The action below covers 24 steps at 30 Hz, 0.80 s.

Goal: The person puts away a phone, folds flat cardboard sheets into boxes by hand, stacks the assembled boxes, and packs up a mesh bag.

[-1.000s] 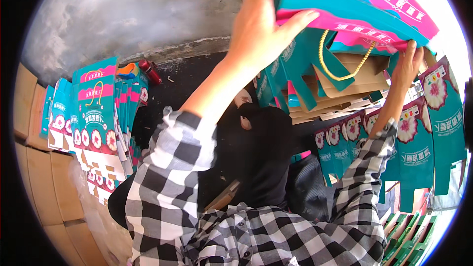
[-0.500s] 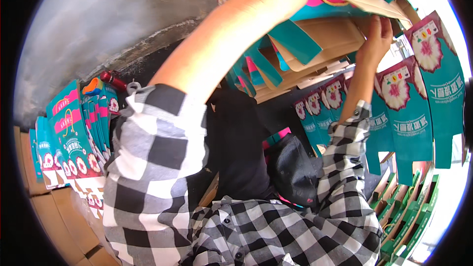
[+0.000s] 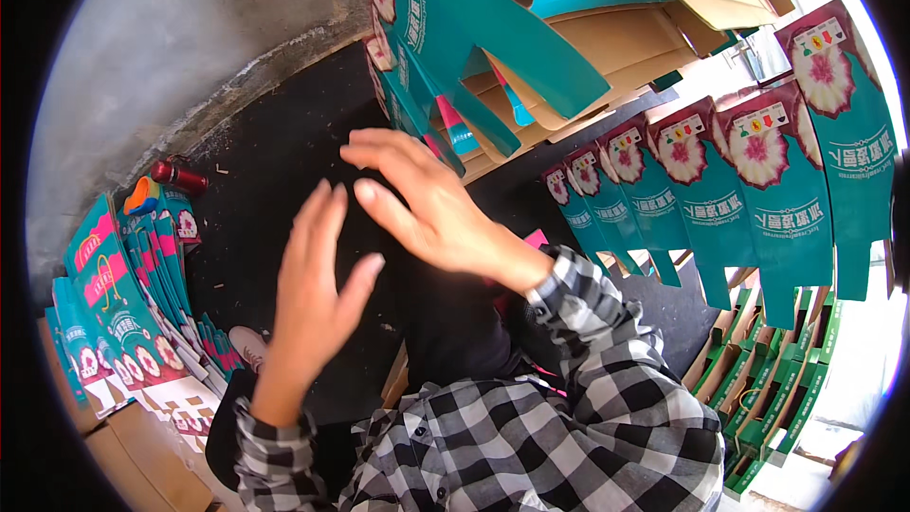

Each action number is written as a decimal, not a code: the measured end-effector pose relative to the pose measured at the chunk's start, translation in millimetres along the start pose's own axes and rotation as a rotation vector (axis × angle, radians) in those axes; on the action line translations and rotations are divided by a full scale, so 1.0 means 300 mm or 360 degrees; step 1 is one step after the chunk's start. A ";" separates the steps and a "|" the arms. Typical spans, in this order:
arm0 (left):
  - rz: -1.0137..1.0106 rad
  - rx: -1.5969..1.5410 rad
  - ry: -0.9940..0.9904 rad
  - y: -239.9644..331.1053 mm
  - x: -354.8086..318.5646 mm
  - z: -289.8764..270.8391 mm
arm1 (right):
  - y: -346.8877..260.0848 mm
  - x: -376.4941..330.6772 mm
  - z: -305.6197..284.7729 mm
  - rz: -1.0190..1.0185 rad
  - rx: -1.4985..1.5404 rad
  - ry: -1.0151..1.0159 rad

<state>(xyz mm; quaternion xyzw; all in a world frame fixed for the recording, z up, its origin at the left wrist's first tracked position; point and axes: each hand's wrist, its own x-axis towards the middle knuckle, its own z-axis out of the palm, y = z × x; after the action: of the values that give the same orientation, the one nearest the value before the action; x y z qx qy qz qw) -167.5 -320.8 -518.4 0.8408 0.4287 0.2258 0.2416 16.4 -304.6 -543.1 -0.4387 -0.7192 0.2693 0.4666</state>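
Left hand (image 3: 318,299) and right hand (image 3: 422,209) empty, fingers (image 3: 329,232) loosely parted, apart from the open teal gift boxes (image 3: 616,43) at upper right. Even 2-handed support should keep their loose flaps (image 3: 555,66) uncreased.

A loose, long-sleeved shirt (image 3: 531,436) in black-and-white check fills the bottom centre of the frame; grey squares fall between the black and the white ones, as in gingham. Small, round, dark buttons (image 3: 420,431) run down its front. The left sleeve (image 3: 275,460), at the lower left, ends in a checked cuff at the bare left hand (image 3: 318,308). The right sleeve (image 3: 607,322), right of centre, is fuller and creased, its cuff at the wrist of the bare right hand (image 3: 431,213). Plain black trousers (image 3: 450,327) show at lower centre, and a pale shoe (image 3: 247,346) at lower left.
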 end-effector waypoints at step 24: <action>-0.0100 0.0069 -0.0077 0.036 -0.212 0.231 | 0.900 0.053 0.397 0.1635 0.0297 -0.0151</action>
<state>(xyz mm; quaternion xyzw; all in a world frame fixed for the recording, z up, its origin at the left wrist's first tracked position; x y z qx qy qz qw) -153.8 -394.0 -577.0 0.8372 0.4537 0.1882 0.2405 8.0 -161.0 -801.2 -0.6787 -0.4046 0.5459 0.2785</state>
